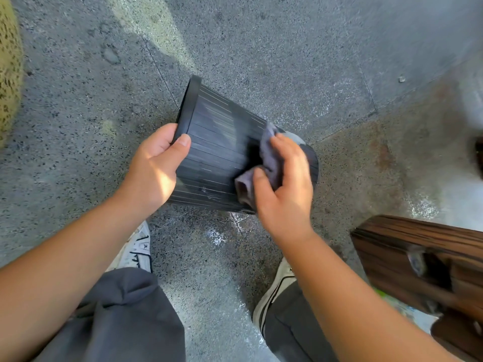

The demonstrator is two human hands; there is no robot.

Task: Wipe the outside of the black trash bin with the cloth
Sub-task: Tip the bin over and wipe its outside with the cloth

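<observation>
Head view is showing the left hand (154,165) gripping the black trash bin (222,150) tilted above the floor while the right hand (283,186) is pressing the cloth (264,168) near its base, probably needing rotation next.

Daylight, bright, hard sun from upper left; sunlit streak across floor (146,30), sun patch on left hand (154,165). Deep shadow under cloth (264,165). Right hand (285,189) motion-blurred. Wooden furniture (423,259) smeared at right edge. Wide-angle bending at borders.
</observation>
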